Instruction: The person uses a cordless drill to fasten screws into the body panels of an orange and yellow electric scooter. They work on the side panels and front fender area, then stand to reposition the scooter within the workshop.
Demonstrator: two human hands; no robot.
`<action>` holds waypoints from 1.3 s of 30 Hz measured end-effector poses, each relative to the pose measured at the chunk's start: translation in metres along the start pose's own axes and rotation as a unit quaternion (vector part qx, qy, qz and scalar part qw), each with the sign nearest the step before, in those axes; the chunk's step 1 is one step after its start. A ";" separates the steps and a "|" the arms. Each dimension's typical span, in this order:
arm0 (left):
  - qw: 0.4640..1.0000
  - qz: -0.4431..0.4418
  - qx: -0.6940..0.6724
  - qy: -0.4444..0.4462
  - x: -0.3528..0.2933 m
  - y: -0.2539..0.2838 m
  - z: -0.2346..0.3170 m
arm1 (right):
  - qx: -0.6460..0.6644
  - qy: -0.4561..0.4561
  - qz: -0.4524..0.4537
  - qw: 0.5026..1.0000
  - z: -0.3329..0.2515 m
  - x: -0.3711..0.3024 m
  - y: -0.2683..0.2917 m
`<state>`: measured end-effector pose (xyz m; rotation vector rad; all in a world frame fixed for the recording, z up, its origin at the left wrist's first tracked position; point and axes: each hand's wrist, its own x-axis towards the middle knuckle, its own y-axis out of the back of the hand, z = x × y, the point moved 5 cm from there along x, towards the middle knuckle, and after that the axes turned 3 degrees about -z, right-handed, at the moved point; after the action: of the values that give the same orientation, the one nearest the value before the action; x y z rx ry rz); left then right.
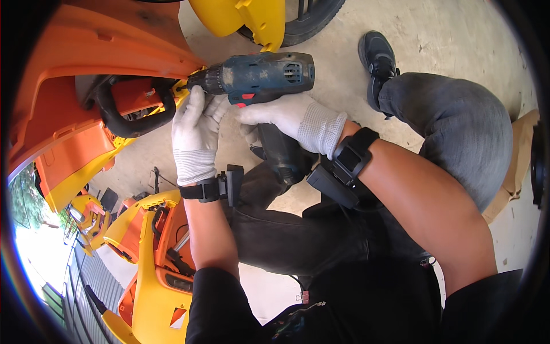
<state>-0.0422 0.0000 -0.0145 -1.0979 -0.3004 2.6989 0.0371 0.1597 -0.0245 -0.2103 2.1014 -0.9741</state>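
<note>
A dark blue cordless drill [269, 77] lies level, its chuck pointing left at the edge of an orange and yellow plastic body panel [126, 43]. My right hand [289, 116], in a white knit glove, is wrapped around the drill's grip below the red trigger. The battery end of the grip hangs down toward my legs. My left hand [197, 123], gloved the same way, is at the front of the drill. Its thumb rests by the chuck, and the other fingers curve beneath it. The tip of the drill is partly hidden at the panel's edge.
A black curved handle [134, 112] sits under the orange panel. At top centre is a yellow part [243, 20] beside a black tyre [315, 23]. More yellow and orange bodywork [152, 264] stands at lower left. Brown cardboard [510, 172] lies beyond my bent knee.
</note>
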 end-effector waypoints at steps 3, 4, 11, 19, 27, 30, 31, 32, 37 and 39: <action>1.000 -0.006 0.002 -0.006 0.000 0.004 0.000 | -0.021 -0.014 0.021 0.999 0.002 0.002 0.000; 1.000 -0.008 0.001 -0.001 -0.001 0.003 0.000 | -0.022 -0.031 0.031 0.999 0.001 0.001 0.000; 1.000 -0.007 -0.007 0.019 -0.003 0.004 0.000 | -0.090 0.047 0.040 0.994 0.003 0.005 -0.003; 0.999 0.000 -0.027 0.027 -0.003 0.003 -0.001 | -0.106 0.047 0.025 0.993 0.007 0.006 0.001; 0.999 0.006 -0.043 0.023 -0.003 0.004 -0.005 | -0.128 0.052 0.033 0.990 0.009 0.006 0.004; 0.999 0.004 -0.043 0.026 0.000 0.008 -0.006 | -0.129 0.057 0.035 0.989 0.009 0.008 0.004; 0.999 0.002 -0.042 0.028 0.000 0.008 -0.006 | -0.129 0.053 0.036 0.990 0.011 0.009 0.004; 0.999 0.002 -0.038 0.028 0.000 0.007 -0.006 | -0.129 0.049 0.037 0.990 0.012 0.010 0.005; 0.999 0.000 -0.035 0.030 -0.001 0.008 -0.008 | -0.133 0.033 0.031 0.990 0.014 0.011 0.007; 0.999 -0.012 -0.035 0.031 -0.001 0.008 -0.008 | -0.135 0.030 0.026 0.990 0.013 0.012 0.007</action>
<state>-0.0368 -0.0069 -0.0215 -1.1871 -0.3984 2.6455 0.0395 0.1518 -0.0418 -0.2636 2.2794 -0.6707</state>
